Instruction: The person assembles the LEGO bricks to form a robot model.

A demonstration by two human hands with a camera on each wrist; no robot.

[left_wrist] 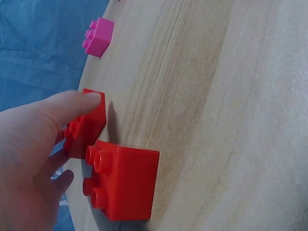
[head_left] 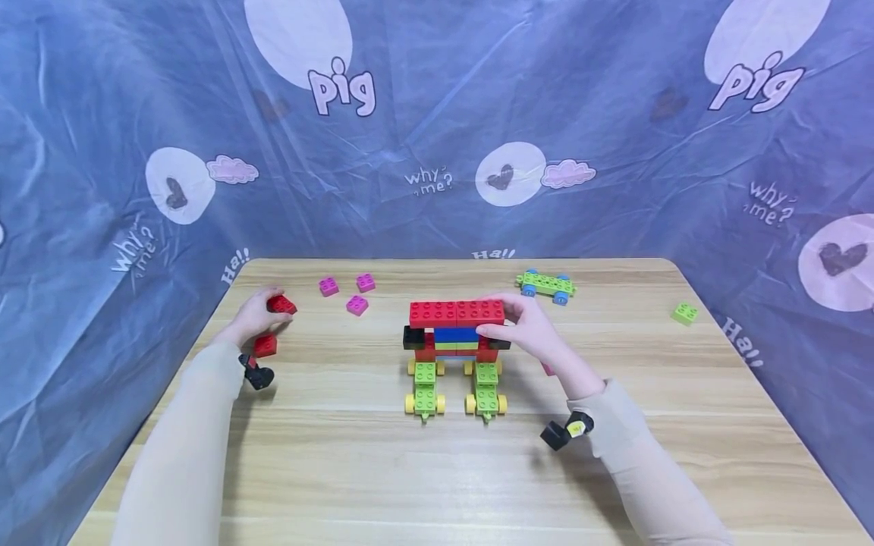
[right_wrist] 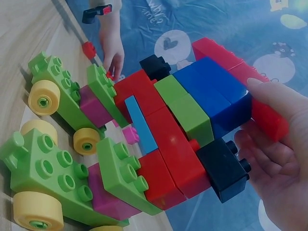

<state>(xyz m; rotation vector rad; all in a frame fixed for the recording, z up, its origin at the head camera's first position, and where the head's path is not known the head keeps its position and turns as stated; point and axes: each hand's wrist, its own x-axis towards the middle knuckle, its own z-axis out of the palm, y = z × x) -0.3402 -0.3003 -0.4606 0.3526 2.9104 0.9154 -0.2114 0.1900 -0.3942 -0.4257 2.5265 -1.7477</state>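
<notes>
My left hand (head_left: 251, 318) is at the table's left side, thumb and fingers around a red building brick (left_wrist: 95, 120). Just nearer lies a second red brick (left_wrist: 132, 183), its studs turned toward the hand in the left wrist view. At the table's middle stands a building-block figure (head_left: 456, 335) on two green wheeled bases (head_left: 425, 396) with yellow wheels. It has red, blue, green and black bricks in its body and a long red row (head_left: 456, 312) on top. My right hand (head_left: 529, 327) holds the right end of that row, thumb in front, other fingers partly hidden behind.
Several pink bricks (head_left: 356, 305) lie at the back left. A green wheeled base (head_left: 548, 283) with blue wheels is at the back, right of centre. One green brick (head_left: 685, 313) lies near the right edge. Patterned blue cloth (head_left: 423, 129) hangs behind the table.
</notes>
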